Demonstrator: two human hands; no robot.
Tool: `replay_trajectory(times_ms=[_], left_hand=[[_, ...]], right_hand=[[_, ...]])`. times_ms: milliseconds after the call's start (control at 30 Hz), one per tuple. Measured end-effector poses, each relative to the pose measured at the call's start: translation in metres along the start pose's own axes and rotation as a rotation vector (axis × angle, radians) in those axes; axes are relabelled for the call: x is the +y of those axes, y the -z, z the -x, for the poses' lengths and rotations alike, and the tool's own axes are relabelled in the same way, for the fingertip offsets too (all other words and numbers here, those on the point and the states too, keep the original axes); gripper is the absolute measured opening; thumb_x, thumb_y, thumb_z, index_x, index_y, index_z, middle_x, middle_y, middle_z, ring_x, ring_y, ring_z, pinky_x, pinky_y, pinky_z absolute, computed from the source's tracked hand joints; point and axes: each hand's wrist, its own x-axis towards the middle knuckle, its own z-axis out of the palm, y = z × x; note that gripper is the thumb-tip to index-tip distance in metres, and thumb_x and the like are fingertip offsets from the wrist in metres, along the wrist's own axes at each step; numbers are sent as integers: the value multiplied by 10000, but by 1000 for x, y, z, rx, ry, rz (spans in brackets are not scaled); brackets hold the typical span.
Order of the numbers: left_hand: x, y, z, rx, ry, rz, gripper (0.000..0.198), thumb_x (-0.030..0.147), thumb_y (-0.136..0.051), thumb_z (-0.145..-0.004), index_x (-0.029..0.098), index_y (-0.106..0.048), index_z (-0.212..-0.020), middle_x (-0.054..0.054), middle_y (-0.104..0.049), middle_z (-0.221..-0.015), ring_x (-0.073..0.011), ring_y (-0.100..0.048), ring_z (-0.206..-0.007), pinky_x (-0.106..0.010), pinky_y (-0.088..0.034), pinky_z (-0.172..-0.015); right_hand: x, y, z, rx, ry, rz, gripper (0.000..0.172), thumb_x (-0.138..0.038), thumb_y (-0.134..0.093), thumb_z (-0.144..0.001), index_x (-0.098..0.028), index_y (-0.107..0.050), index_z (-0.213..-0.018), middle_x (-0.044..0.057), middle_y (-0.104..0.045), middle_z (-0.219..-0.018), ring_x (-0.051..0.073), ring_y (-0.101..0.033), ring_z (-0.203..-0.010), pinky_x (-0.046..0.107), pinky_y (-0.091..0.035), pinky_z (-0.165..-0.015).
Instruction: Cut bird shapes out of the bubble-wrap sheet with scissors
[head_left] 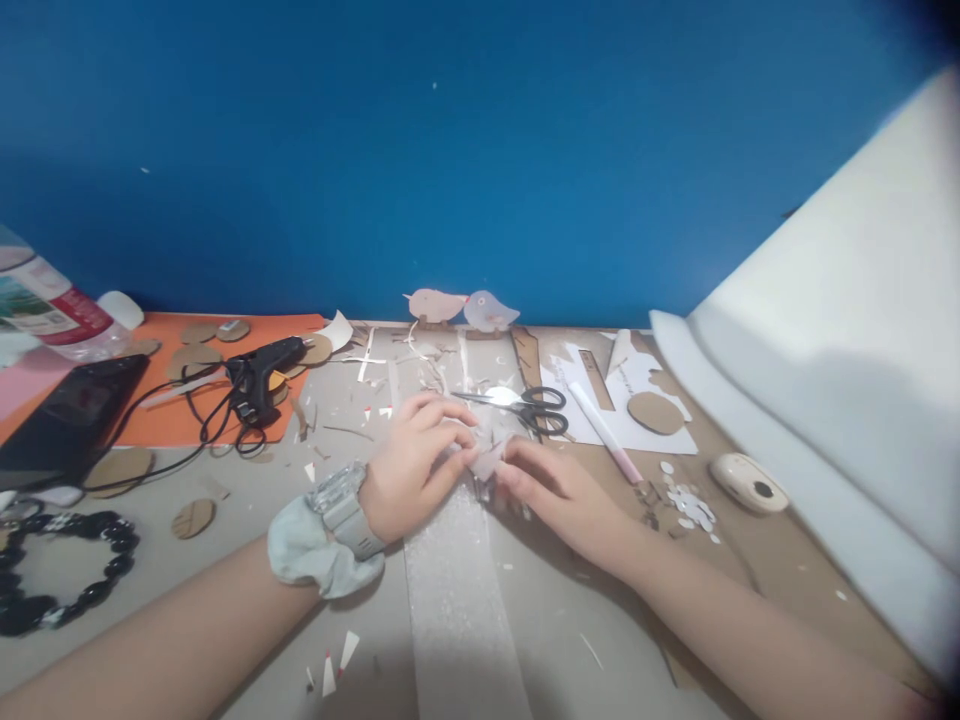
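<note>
Between my hands, near the middle of the table, is a small crumpled-looking whitish piece (490, 452), blurred, perhaps thin paper or film. My left hand (416, 462), with a watch and a pale scrunchie at the wrist, has its fingers curled on the piece's left side. On the other side, my right hand (559, 492) pinches its right edge between thumb and fingers. Below them a pale, shiny strip (459, 600) runs toward me. Just beyond the fingers lie scissors (525, 400) with black handles. Two paper birds (491, 311), one pink and one bluish, stand against the blue wall.
To the left are a black glue gun (259, 382) with its cord on orange paper (169, 425), a dark phone (71, 415), a bottle (56, 310) and a beaded bracelet (112, 570). At right lie a marker-like stick (604, 430), a cardboard disc (656, 412) and a cream case (748, 483).
</note>
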Motion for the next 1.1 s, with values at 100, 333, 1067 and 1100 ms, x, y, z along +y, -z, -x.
replay_trajectory(times_ms=[100,333,1067,1100], left_hand=[[3,-2,2,-30,-74,-46,135,160,-445,-854,193,-568,-810,-43,-590,-1008,-208,-435,-1052,-398,-328,-958],[9,1,2,117,16,-74,277,412,-599,-752,201,-547,-922,-84,-553,-1093,-257,-446,-1068,-499,-245,-993],[0,1,-1,156,308,429,92,256,-534,-833,173,-572,-830,-23,-644,-806,-140,-597,-771,-270,-475,-724],[-1,2,-1,163,318,435,110,263,-513,-847,172,-570,-822,-20,-644,-795,-136,-597,-760,-268,-474,-720]], right_hand=[[0,-1,0,0,-13,18,257,-443,-414,-878,-218,-527,-826,-30,-558,-680,118,-517,-626,255,-391,-604],[3,-2,2,75,78,-55,176,-358,-464,-872,-209,-544,-824,1,-606,-775,123,-570,-699,254,-432,-640],[27,42,-3,315,-73,914,199,-286,-409,-860,-207,-579,-926,71,-617,-907,204,-566,-689,310,-333,-570],[27,41,-3,326,-96,910,195,-298,-408,-860,-208,-574,-911,65,-614,-900,191,-561,-649,304,-327,-544]])
